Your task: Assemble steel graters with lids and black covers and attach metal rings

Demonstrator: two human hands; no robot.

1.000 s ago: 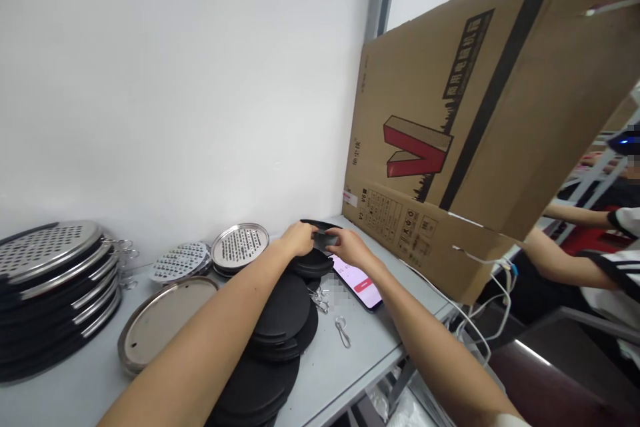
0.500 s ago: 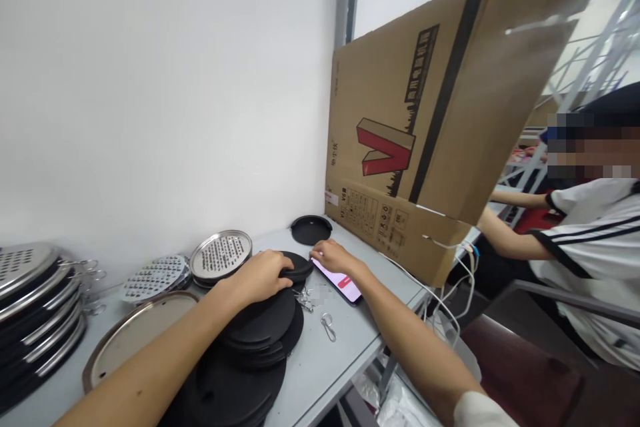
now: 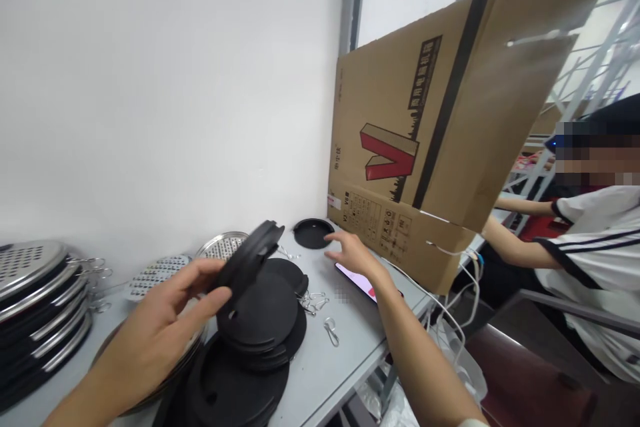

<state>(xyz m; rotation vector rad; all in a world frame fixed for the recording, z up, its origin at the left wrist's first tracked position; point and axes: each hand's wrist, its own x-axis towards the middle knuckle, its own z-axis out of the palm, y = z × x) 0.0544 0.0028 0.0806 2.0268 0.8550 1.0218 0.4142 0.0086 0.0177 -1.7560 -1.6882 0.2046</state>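
Note:
My left hand [image 3: 150, 327] pinches a black round plastic tray [image 3: 253, 253] by its rim, thumb on the near side. The tray is tilted up on edge; whether it is one piece or two together I cannot tell. Beneath it are stacked black discs [image 3: 267, 310], some notched. My right hand [image 3: 361, 257] is open, thumb and fingers apart, above a lit phone [image 3: 356, 282]. Its fingertips are beside another black round tray [image 3: 314, 235] that lies flat by the wall. Small metal hooks [image 3: 314, 302] and a single clip [image 3: 331, 332] rest on the table.
Steel grater discs with black bases [image 3: 37, 280] are piled at the far left. More grater discs [image 3: 160, 273] lie by the wall. A tall cardboard sheet [image 3: 400, 93] stands along the right side, with white cables [image 3: 470, 287] below it. A person [image 3: 595, 227] sits beyond.
My left hand has lifted a black tray off the stack and drawn it left, tilting it. My right hand has opened and moved slightly right, towards the flat black tray.

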